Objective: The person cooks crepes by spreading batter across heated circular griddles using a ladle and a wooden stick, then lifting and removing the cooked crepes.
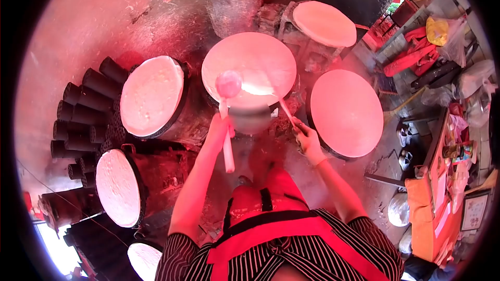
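Observation:
My left hand is closed around the pale handle of a ladle, whose round bowl is over the front left of a large round pancake. The pancake covers the middle griddle, and a bright white strip shows along its front edge. My right hand grips a thin-handled tool, its far end at the pancake's front right edge; the tip's shape is unclear. Between my hands, below the griddle, a rounded grey shape is too blurred to name.
More round griddles with pancakes stand around me: right, back right, left and lower left. Black cylindrical briquettes are stacked by the left wall. An orange-covered table stands at right. Steam hazes the view.

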Action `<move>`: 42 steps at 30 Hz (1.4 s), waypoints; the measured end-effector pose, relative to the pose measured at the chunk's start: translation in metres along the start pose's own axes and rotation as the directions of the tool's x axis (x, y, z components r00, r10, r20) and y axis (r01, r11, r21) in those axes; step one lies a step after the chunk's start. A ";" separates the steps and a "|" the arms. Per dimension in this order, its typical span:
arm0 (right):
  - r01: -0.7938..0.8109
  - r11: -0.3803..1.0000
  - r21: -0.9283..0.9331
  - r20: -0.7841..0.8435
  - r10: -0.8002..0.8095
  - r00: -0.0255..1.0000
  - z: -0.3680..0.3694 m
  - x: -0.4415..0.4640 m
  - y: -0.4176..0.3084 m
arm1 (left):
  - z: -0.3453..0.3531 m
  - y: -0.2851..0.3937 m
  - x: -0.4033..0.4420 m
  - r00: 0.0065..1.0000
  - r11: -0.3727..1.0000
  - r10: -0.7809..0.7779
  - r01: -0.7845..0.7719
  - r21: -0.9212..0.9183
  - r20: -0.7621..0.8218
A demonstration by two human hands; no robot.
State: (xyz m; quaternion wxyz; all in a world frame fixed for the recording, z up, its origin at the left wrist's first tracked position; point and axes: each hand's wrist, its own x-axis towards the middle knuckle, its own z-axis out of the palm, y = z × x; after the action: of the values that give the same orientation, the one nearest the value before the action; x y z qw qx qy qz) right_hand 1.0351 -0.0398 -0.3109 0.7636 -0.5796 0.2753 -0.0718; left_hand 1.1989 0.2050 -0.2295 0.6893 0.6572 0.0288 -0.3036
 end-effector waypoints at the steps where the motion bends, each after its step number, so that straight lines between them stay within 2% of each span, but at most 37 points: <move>1: 0.087 0.995 0.040 -0.109 -0.082 0.991 0.004 0.005 0.023 | 0.005 0.001 0.016 1.000 0.999 0.024 -0.024 0.048 0.007; 2: 0.177 0.982 0.071 -0.220 -0.158 0.963 0.011 0.007 0.036 | 0.012 -0.002 0.029 0.999 1.000 0.011 -0.010 0.023 -0.049; 3: 0.151 0.979 0.136 -0.241 -0.115 0.964 0.025 0.005 0.041 | 0.023 -0.007 0.039 0.994 1.000 -0.003 0.003 -0.002 -0.105; 5: -0.028 0.985 0.173 -0.208 0.065 0.976 0.053 0.012 0.051 | 0.045 -0.016 0.052 0.984 0.999 -0.038 0.031 -0.045 -0.173; 7: -0.283 0.909 0.305 0.050 0.281 0.958 0.076 -0.013 0.009 | 0.061 -0.022 0.060 0.977 0.995 -0.078 0.063 -0.079 -0.198; 8: -0.336 0.895 0.292 0.143 0.307 0.941 0.080 -0.009 0.007 | 0.057 -0.030 0.073 0.987 0.979 -0.126 0.106 -0.176 -0.103; 9: -0.415 0.855 0.310 0.193 0.371 0.908 0.084 -0.008 0.000 | 0.044 -0.022 0.071 0.976 0.923 -0.201 0.219 -0.316 0.089; 11: -0.479 0.831 0.284 0.257 0.416 0.873 0.078 -0.003 -0.015 | 0.016 0.010 0.050 0.847 0.727 -0.234 0.479 -0.493 0.478; 12: -0.454 0.853 0.257 0.204 0.411 0.888 0.075 0.001 -0.027 | 0.017 0.033 0.018 0.938 0.819 -0.217 0.325 -0.473 0.268; 13: -0.429 0.874 0.229 0.151 0.404 0.902 0.068 0.005 -0.042 | 0.014 0.041 -0.010 0.955 0.827 -0.200 0.285 -0.485 0.220; 14: -0.280 0.945 0.169 0.032 0.278 0.960 0.060 0.013 -0.057 | 0.010 0.048 -0.037 0.968 0.835 -0.183 0.244 -0.493 0.170; 15: -0.128 0.988 0.091 -0.078 0.135 0.988 0.049 0.018 -0.067 | -0.002 0.046 -0.055 0.940 0.766 -0.181 0.320 -0.558 0.290; 16: -0.113 0.993 0.020 -0.058 0.114 0.992 0.035 0.020 -0.069 | -0.008 0.046 -0.069 0.899 0.688 -0.164 0.399 -0.606 0.406; 18: -0.072 0.990 -0.124 -0.012 0.071 0.997 0.014 0.032 -0.061 | -0.006 0.057 -0.088 0.906 0.682 -0.229 0.411 -0.605 0.357; 19: 0.037 0.999 -0.017 0.030 -0.037 0.999 0.008 0.057 0.001 | -0.006 0.059 -0.094 0.907 0.678 -0.260 0.416 -0.606 0.331; 20: 0.134 0.971 -0.197 0.125 -0.110 0.986 0.013 0.031 0.007 | -0.014 0.051 -0.094 0.888 0.624 -0.288 0.458 -0.633 0.358; 22: 0.380 0.788 -0.483 0.309 -0.253 0.917 0.026 -0.023 0.015 | -0.019 0.042 -0.107 0.894 0.600 -0.352 0.443 -0.666 0.278; 23: 0.294 0.776 -0.558 0.343 -0.107 0.933 0.031 -0.041 -0.005 | -0.020 0.036 -0.115 0.891 0.586 -0.387 0.437 -0.683 0.238; 25: 0.459 0.712 -0.531 0.328 -0.326 0.887 0.014 -0.034 -0.010 | -0.024 0.020 -0.137 0.897 0.548 -0.401 0.396 -0.737 0.184; 26: 0.256 0.911 -0.324 0.173 -0.210 0.962 -0.002 -0.019 0.002 | -0.031 0.008 -0.149 0.901 0.523 -0.407 0.366 -0.770 0.152; 28: 0.266 0.901 -0.342 0.045 -0.267 0.963 -0.018 -0.008 0.011 | -0.044 -0.009 -0.169 0.897 0.451 -0.426 0.327 -0.830 0.121; 30: 0.403 0.678 -0.615 0.211 -0.351 0.912 -0.022 -0.031 0.021 | -0.053 -0.021 -0.196 0.899 0.354 -0.429 0.255 -0.900 0.086; 31: 0.345 0.659 -0.669 0.280 -0.208 0.937 -0.022 -0.050 0.030 | -0.057 -0.025 -0.212 0.899 0.306 -0.436 0.197 -0.931 0.047; 32: 0.396 0.619 -0.678 0.391 -0.153 0.908 -0.017 -0.060 0.035 | -0.057 -0.029 -0.225 0.896 0.255 -0.443 0.145 -0.956 0.018; 34: 0.507 0.542 -0.671 0.588 -0.029 0.808 0.009 -0.078 0.016 | -0.066 -0.042 -0.250 0.907 0.164 -0.419 0.039 -0.986 -0.034; 37: 0.479 0.637 -0.603 0.622 0.000 0.783 0.108 -0.063 -0.012 | -0.088 -0.045 -0.271 0.906 0.096 -0.410 -0.078 -0.992 -0.111; 39: 0.666 0.541 -0.514 0.739 -0.115 0.664 0.190 -0.028 0.004 | -0.115 -0.057 -0.281 0.925 0.116 -0.350 -0.114 -0.987 -0.148; 40: 0.747 0.433 -0.505 0.775 -0.153 0.613 0.235 -0.017 0.007 | -0.129 -0.063 -0.285 0.933 0.126 -0.320 -0.133 -0.983 -0.167; 41: 0.809 0.321 -0.492 0.805 -0.187 0.563 0.283 -0.010 0.009 | -0.143 -0.067 -0.287 0.916 0.201 -0.324 -0.176 -0.964 -0.235; 42: 0.889 0.226 -0.398 0.849 -0.278 0.450 0.328 -0.001 0.016 | -0.158 -0.070 -0.289 0.897 0.275 -0.323 -0.216 -0.937 -0.302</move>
State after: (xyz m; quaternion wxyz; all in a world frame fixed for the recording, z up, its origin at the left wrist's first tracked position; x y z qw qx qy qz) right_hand 1.1964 0.2435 -0.2677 0.3326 -0.9060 -0.2578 -0.0465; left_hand 0.9887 0.4644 -0.1866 0.9061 0.1562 0.3823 -0.0919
